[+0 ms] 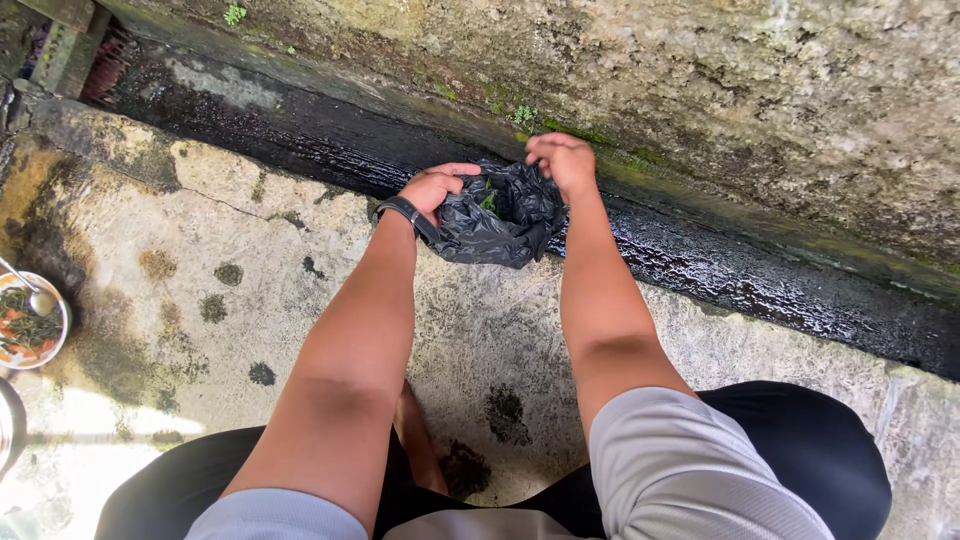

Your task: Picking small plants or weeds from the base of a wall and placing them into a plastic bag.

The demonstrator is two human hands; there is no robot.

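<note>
Pinching black bag (500,225) rim, both hands (437,188) closed

Bright, sharp daylight overall, with blown-out glare at lower left and wide-angle bending at edges.

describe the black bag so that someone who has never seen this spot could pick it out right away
Find the dark wet drain channel running along the foot of the mossy concrete wall. At its near edge, the left hand and right hand hold open a crumpled, glossy black plastic bag. It is the only shiny, wrinkled thing there, with a bit of green showing inside its mouth.
</note>
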